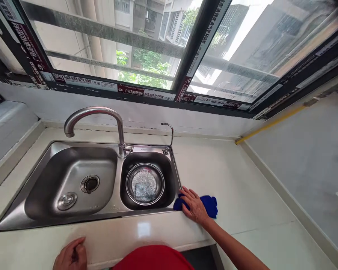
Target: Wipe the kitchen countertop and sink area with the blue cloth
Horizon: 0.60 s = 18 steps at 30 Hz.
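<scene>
**While your right hand (196,210) covers the cloth (210,205), your left looks free**

Your right hand lies spread over the blue cloth on the desk (112,236), at the corner of the sink (146,213). Your left hand (71,255) curls loosely near the front edge; you cannot tell whether its fingertips meet. The step seems to be pressing or wiping; moving the cloth calls for a flat palm and care along the rim.

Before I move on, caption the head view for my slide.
Right hand on a blue cloth beside the double sink, colander in the smaller basin, left hand at the counter's front.
</scene>
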{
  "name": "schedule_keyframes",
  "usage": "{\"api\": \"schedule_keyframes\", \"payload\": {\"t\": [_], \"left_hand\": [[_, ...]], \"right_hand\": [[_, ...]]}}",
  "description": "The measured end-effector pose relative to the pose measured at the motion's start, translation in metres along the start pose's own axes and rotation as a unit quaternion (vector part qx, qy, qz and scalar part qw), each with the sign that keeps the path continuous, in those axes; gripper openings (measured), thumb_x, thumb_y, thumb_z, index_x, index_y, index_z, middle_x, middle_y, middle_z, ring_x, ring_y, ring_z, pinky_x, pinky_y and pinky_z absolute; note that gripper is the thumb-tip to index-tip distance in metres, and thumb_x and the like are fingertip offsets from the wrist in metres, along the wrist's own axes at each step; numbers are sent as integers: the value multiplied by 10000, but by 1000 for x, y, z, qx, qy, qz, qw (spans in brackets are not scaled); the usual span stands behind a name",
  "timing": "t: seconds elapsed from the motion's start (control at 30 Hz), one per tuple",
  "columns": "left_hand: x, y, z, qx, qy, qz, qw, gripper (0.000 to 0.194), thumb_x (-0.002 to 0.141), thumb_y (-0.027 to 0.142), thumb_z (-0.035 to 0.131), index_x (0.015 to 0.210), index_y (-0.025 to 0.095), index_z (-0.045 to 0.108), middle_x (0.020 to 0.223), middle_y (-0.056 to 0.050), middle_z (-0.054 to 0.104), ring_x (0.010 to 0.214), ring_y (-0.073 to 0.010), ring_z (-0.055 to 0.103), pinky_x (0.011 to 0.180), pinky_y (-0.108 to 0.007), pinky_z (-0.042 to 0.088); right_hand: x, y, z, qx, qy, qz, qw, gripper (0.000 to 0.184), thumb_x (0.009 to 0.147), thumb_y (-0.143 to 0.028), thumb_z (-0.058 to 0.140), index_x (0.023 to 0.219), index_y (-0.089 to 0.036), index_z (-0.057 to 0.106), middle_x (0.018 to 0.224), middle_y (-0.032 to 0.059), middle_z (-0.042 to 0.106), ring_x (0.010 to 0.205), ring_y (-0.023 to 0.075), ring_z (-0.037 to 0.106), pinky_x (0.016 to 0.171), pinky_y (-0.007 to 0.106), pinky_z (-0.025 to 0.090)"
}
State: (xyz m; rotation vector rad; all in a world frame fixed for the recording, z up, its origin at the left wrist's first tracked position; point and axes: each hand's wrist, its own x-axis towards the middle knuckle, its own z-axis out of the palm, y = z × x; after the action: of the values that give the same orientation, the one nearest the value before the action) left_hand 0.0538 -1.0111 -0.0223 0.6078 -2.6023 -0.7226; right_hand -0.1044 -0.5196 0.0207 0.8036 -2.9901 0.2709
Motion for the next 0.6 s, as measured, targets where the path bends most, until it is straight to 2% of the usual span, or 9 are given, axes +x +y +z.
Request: {"api": "schedule_keyframes", "payload": {"t": [0.1, 0.2, 0.3, 0.37, 0.43, 0.6], "left_hand": [[2, 7, -2, -3, 36, 49, 998, 203, 880, 279, 475, 873, 218, 669, 835, -27, 731, 705, -176, 646, 694, -317, 499], [3, 16, -5, 20, 102, 105, 989, 179, 895, 240, 491, 881, 212, 668, 823, -12, 722, 688, -154, 631, 687, -292, 483], [1, 23, -7, 43, 148, 129, 980, 144, 895, 188, 523, 890, 218, 665, 821, 16, 714, 690, -130, 617, 686, -263, 471], [-2, 24, -7, 39, 154, 122, 980, 142, 890, 159, 537, 888, 223, 663, 825, 28, 713, 714, -123, 621, 708, -250, 472], [-6, 25, -7, 23, 145, 103, 984, 149, 884, 139, 543, 885, 227, 663, 835, 31, 715, 748, -125, 628, 736, -248, 473], [-14, 27, -6, -45, 121, 33, 991, 169, 865, 116, 558, 873, 236, 676, 847, 22, 715, 798, -152, 627, 779, -280, 462]], "right_hand": [[-15, -10, 6, 17, 11, 23, 1000, 253, 873, -205, 480, 1059, -209, 650, 1402, 76, 609, 1460, 242, 377, 1196, 511, 345], [-19, -19, 15, 24, 28, 37, 999, 239, 889, -232, 481, 1054, -202, 651, 1335, 82, 652, 1463, 278, 370, 1191, 555, 356], [-18, -40, 26, 40, 26, 31, 998, 290, 907, -262, 469, 1143, -199, 624, 1289, 95, 671, 1332, 265, 536, 1154, 539, 421], [-16, -62, 35, 60, 14, 26, 998, 350, 921, -289, 455, 1238, -201, 575, 1306, 101, 656, 1194, 227, 637, 1065, 462, 521], [-13, -88, 44, 74, 9, 20, 997, 396, 932, -317, 451, 1303, -208, 531, 1336, 101, 636, 1155, 216, 656, 989, 405, 573], [6, -149, 62, 64, 14, -26, 998, 444, 948, -377, 460, 1346, -185, 505, 1371, 124, 608, 1210, 249, 623, 1003, 414, 565]]}}
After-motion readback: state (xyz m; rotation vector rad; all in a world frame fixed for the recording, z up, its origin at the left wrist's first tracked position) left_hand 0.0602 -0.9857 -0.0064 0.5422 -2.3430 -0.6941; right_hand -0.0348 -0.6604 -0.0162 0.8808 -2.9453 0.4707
